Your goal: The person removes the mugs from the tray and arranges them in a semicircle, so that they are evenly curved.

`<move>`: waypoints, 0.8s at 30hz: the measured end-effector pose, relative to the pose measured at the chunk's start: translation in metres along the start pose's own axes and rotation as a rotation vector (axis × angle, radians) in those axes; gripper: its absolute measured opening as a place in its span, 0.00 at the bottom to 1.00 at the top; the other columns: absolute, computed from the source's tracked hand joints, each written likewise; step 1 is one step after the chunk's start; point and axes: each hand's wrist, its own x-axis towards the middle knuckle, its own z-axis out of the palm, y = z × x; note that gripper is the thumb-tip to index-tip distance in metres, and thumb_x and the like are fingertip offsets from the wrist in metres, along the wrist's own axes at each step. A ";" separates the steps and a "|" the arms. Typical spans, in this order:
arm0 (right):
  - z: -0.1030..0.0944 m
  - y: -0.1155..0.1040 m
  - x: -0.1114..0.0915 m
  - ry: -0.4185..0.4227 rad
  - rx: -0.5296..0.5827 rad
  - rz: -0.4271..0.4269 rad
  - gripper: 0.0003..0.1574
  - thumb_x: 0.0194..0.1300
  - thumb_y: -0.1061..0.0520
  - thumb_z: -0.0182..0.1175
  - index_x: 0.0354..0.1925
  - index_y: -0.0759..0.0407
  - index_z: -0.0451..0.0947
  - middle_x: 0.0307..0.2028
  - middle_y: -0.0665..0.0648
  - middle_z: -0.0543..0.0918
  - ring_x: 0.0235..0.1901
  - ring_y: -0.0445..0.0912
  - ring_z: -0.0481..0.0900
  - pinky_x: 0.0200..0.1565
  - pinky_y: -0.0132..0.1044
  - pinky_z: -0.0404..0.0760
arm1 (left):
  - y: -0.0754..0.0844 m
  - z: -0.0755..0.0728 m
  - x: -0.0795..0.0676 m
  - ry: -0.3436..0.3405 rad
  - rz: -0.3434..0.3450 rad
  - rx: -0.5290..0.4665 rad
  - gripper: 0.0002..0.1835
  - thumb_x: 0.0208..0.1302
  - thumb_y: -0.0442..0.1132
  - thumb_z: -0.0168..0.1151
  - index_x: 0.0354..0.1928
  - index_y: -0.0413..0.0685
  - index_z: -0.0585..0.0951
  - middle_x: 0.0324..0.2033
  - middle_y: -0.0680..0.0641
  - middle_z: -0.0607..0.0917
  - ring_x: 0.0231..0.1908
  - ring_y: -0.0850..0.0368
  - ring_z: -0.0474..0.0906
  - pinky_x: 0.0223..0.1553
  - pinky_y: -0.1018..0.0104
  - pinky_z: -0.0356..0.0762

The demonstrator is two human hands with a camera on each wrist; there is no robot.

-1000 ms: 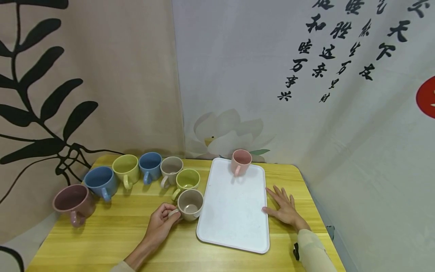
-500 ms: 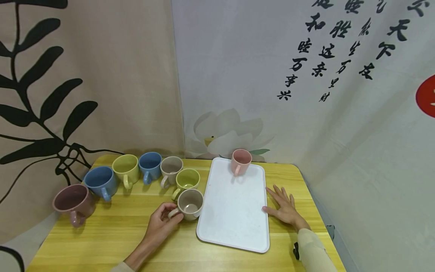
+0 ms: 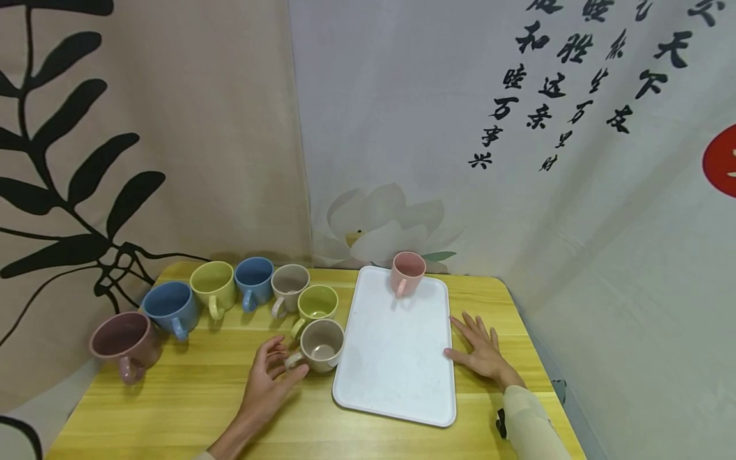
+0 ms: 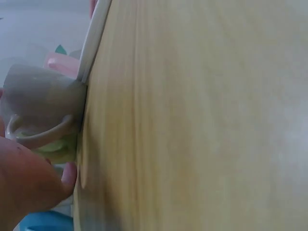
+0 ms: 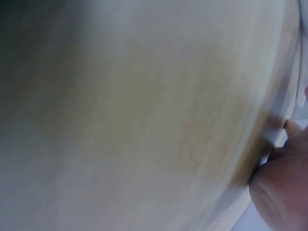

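A grey-beige mug [image 3: 322, 345] stands upright on the table, right at the left edge of a white tray [image 3: 397, 358]. Its handle points left, toward my left hand [image 3: 267, 377], whose fingers and thumb are parted around the handle end without gripping it. In the left wrist view the handle of the grey mug [image 4: 45, 101] shows just beyond the thumb. My right hand [image 3: 480, 351] lies spread on the wood, its thumb and fingertips at the tray's right edge. Toward the tray's far end stands a pink mug [image 3: 408, 275].
Left of the tray, mugs form a curved row: light green [image 3: 318, 303], grey [image 3: 290, 284], blue [image 3: 253, 281], yellow [image 3: 213, 284], another blue [image 3: 171, 306] and mauve [image 3: 125, 342]. The wooden table [image 3: 190, 402] meets printed curtains behind.
My left hand, which pinched the grey mug's handle, has loosened its fingers and drawn slightly left. The mug, the tray and my right hand stay where they were.
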 end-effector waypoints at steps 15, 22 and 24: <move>0.002 0.004 0.001 -0.003 -0.004 0.000 0.59 0.74 0.25 0.67 0.92 0.36 0.55 0.93 0.65 0.43 0.91 0.74 0.30 0.83 0.79 0.21 | 0.074 -0.004 0.018 0.105 0.303 0.174 0.48 0.65 0.39 0.83 0.84 0.56 0.68 0.82 0.46 0.69 0.81 0.55 0.63 0.77 0.80 0.56; 0.001 0.002 0.000 -0.005 0.009 0.006 0.60 0.74 0.25 0.67 0.92 0.36 0.55 0.93 0.64 0.43 0.91 0.74 0.29 0.83 0.79 0.20 | 0.116 0.029 0.029 -0.007 0.298 0.132 0.48 0.69 0.43 0.79 0.86 0.61 0.66 0.83 0.48 0.67 0.81 0.50 0.64 0.82 0.62 0.61; 0.001 0.002 0.001 -0.006 0.011 0.009 0.60 0.74 0.24 0.67 0.92 0.35 0.54 0.93 0.64 0.43 0.91 0.74 0.29 0.83 0.79 0.20 | 0.125 0.041 0.032 -0.045 0.294 0.113 0.48 0.69 0.44 0.79 0.86 0.61 0.65 0.84 0.49 0.67 0.83 0.49 0.64 0.85 0.49 0.60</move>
